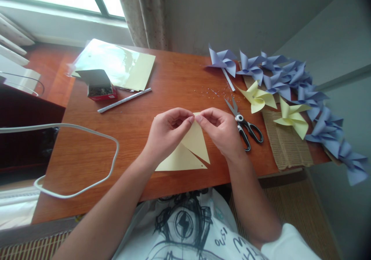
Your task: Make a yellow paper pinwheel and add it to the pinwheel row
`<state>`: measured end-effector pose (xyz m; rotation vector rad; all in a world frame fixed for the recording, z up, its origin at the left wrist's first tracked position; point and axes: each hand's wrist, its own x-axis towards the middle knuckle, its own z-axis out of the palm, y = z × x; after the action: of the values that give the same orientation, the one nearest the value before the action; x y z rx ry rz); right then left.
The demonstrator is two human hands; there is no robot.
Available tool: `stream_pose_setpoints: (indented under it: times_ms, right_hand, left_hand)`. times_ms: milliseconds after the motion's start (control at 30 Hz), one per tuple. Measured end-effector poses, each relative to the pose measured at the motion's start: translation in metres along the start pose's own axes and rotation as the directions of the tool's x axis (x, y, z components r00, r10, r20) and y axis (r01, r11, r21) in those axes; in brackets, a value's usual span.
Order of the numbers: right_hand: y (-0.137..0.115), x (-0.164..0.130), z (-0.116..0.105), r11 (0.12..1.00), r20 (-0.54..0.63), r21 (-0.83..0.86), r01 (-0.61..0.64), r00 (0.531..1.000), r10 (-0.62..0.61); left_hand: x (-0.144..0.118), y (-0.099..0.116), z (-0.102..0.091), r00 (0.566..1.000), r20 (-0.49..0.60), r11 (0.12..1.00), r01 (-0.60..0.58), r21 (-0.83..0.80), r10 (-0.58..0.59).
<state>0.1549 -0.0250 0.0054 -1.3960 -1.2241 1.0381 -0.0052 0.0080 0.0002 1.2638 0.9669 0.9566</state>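
A pale yellow paper square (188, 152), folded into triangular flaps, lies on the wooden table (139, 117) in front of me. My left hand (168, 132) and my right hand (220, 130) both pinch its raised top corner between thumb and fingertips, meeting at the middle. One flap stands lifted off the sheet beneath. Black-handled scissors (245, 124) lie shut just to the right of my right hand.
Finished purple pinwheels (292, 78) and two yellow pinwheels (257, 97) crowd the right side on a woven mat (286, 148). A red box of pins (100, 86), yellow sheets (121, 65) and a white stick (124, 100) lie at the back left. A white cable (113, 152) loops at the left.
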Motion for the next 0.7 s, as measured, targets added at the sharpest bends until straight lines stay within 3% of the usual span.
stream_pose_setpoints:
  times_ms: [700]
  right_hand:
    - [-0.0004,0.0002,-0.0012,0.989,-0.014,-0.132,0.064,0.998,-0.067]
  left_hand:
    - [0.0001,0.0018,-0.0005,1.0,0.002,0.999,0.03,-0.023,-0.03]
